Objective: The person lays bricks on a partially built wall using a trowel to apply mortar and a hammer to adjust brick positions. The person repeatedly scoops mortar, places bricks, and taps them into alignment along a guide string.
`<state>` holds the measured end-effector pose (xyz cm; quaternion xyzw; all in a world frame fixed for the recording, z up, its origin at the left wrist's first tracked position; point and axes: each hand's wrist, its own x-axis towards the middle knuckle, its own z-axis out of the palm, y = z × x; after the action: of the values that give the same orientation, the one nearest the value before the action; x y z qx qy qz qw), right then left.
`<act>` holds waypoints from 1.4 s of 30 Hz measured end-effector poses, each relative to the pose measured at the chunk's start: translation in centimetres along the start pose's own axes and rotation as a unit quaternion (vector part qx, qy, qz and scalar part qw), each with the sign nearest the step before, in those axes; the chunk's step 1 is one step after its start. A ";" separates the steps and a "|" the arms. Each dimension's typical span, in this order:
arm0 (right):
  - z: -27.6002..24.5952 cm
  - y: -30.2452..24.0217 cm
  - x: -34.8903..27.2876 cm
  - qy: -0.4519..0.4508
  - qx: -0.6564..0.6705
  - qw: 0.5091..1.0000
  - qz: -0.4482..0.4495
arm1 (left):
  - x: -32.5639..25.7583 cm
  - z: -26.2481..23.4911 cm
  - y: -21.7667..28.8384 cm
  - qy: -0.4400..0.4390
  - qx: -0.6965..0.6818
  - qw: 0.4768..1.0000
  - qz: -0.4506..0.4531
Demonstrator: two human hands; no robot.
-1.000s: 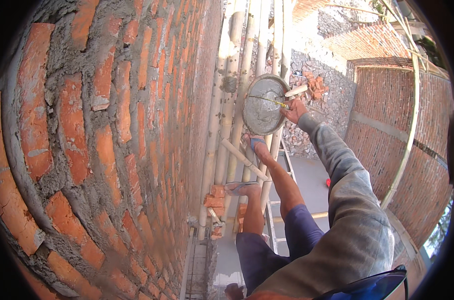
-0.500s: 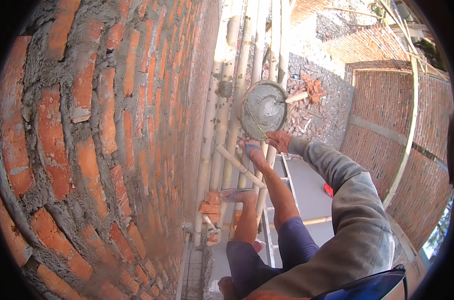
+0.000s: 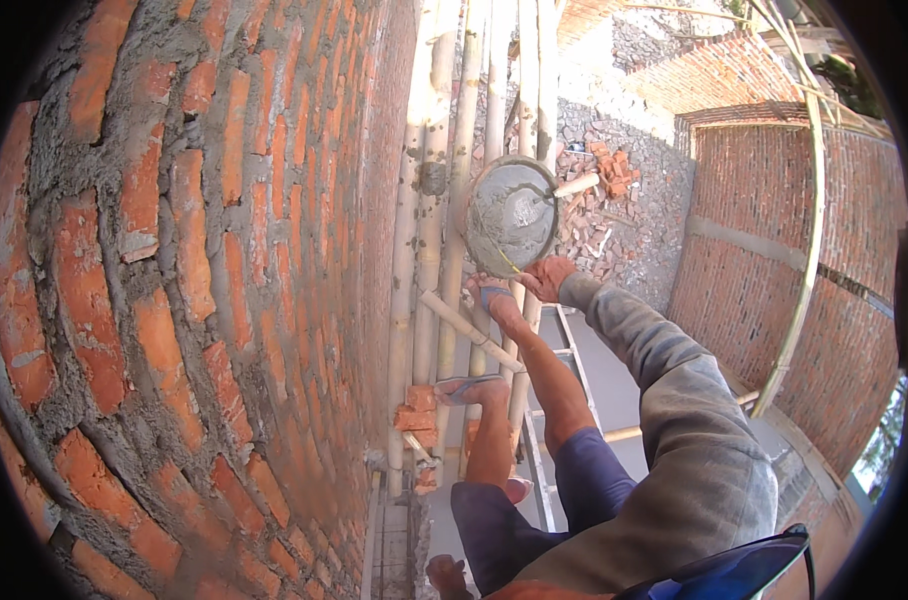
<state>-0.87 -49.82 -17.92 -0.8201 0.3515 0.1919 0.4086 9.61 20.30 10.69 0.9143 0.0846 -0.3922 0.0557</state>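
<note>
A round tub of wet grey mortar (image 3: 494,232) rests on the bamboo poles ahead of my feet. At its near right rim is my right hand (image 3: 546,279), fingers closed round the end of a thin yellow-green tool (image 3: 515,268). The tool's far end reaches into the tub and cannot be made out against the mortar. The mortar is smeared and has a shiny wet patch. Low in the view, beside my left thigh, my left hand (image 3: 446,576) hangs with its fingers curled; whatever may be in it is hidden.
Several bamboo poles (image 3: 429,250) run lengthwise under my sandalled feet, with a short crosspiece (image 3: 471,330) over them. A brick wall (image 3: 184,290) rises close on the left. Bricks (image 3: 416,412) lie by my left foot. A ladder (image 3: 574,365) stands below; rubble (image 3: 599,210) covers the ground beyond.
The view has shifted slightly, so the tub sits further left. My right hand stays at its rim; less of the yellow-green tool shows over the mortar, whose surface looks more disturbed.
</note>
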 end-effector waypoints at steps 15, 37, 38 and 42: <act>-7.0 -6.0 4.3 0.048 -0.057 0.997 0.033 | 0.9 -1.8 2.4 -0.024 0.006 0.998 -0.065; -11.2 7.3 15.3 0.094 -0.458 0.868 0.165 | 3.0 1.7 3.7 -0.046 0.027 0.993 -0.103; -10.5 7.9 15.4 0.033 -0.456 0.869 0.188 | 3.0 1.6 3.7 -0.047 0.029 0.993 -0.106; -9.1 6.6 10.8 -0.143 -0.356 0.913 0.141 | 3.1 0.6 4.9 -0.055 0.040 0.990 -0.119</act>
<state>1.87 -64.44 -22.63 -0.8172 0.3097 0.4747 0.1044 12.26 15.75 8.22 0.8761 0.1741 -0.4489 -0.0238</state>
